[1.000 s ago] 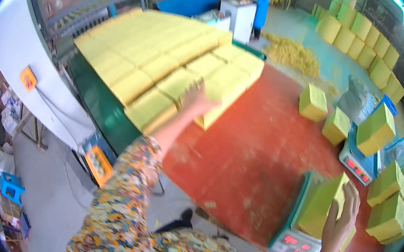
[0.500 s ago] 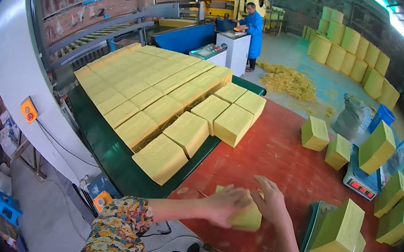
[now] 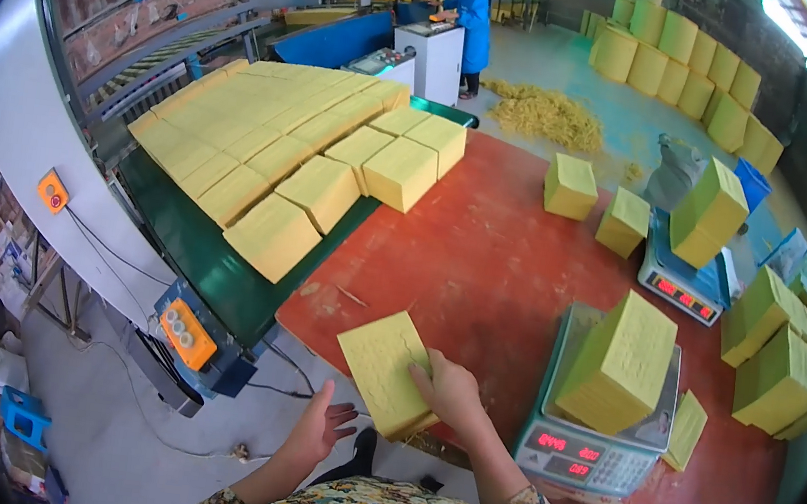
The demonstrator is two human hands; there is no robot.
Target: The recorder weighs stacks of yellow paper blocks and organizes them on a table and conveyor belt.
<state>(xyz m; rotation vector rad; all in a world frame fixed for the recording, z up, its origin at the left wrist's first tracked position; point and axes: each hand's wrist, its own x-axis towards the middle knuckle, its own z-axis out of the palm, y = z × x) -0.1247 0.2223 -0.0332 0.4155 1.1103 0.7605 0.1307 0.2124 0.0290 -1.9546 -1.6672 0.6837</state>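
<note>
Yellow block (image 3: 387, 371), flat w/ dimpled top, gripped by right hand (image 3: 451, 394); left hand (image 3: 321, 428) spread, empty.

This is a factory floor or packing workshop. A green conveyor belt (image 3: 193, 246) carries rows of yellow blocks (image 3: 287, 137) to a red worktop (image 3: 484, 252) holding two weighing scales (image 3: 590, 456). More yellow blocks are stacked along the far wall (image 3: 690, 55), loose yellow fibre (image 3: 546, 118) lies on the concrete floor, and a worker in blue (image 3: 470, 18) stands at a machine.

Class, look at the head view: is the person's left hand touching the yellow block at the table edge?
No: the left hand hangs open, apart from the yellow block; only the right hand rests on it.
</note>
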